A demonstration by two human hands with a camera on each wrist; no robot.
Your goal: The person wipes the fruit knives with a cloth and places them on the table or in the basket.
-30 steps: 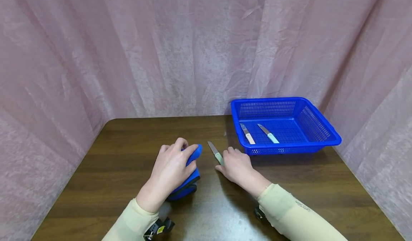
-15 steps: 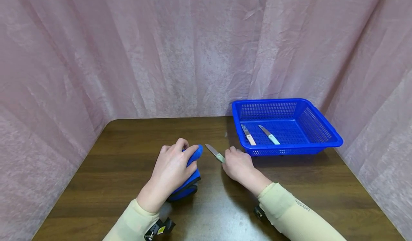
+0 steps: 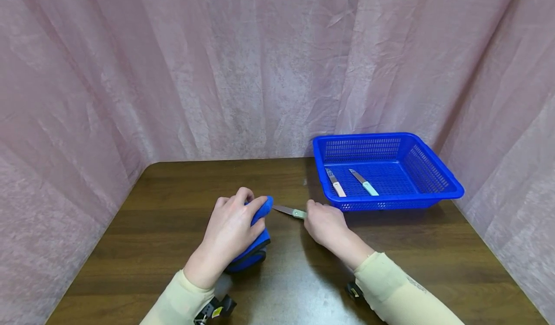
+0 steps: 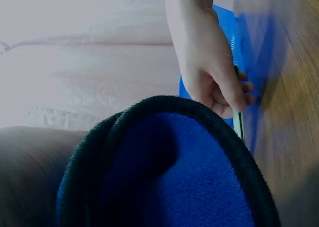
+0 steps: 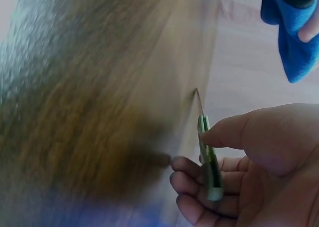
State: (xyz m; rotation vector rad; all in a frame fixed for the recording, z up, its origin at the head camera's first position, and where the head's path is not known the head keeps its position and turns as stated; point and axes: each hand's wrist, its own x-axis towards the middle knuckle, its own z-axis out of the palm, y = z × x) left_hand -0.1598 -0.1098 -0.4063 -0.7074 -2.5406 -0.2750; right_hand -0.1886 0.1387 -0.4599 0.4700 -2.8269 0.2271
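Note:
My left hand (image 3: 231, 226) grips a folded blue cloth (image 3: 253, 249) with dark edging, left of the table's middle. In the left wrist view the cloth (image 4: 199, 172) bulges large in front, its dark border curving over the top. My right hand (image 3: 326, 223) pinches the pale green handle of a small knife (image 3: 299, 214). Its blade points left, the tip close to the cloth's upper end. Seen from the right wrist, my thumb presses one side of the knife handle (image 5: 212, 174) and curled fingers lie on the other.
At the back right stands a blue plastic basket (image 3: 390, 197) with perforated walls. Inside lie a knife with a pale pink handle (image 3: 339, 189) and another with a light turquoise handle (image 3: 370, 188). Pink curtains (image 3: 260, 74) hang behind the brown wooden table (image 3: 195, 180).
My right fingers have closed round the green-handled knife and shifted slightly right. The blade has swung from a diagonal to nearly level, toward the cloth. My left hand stays put.

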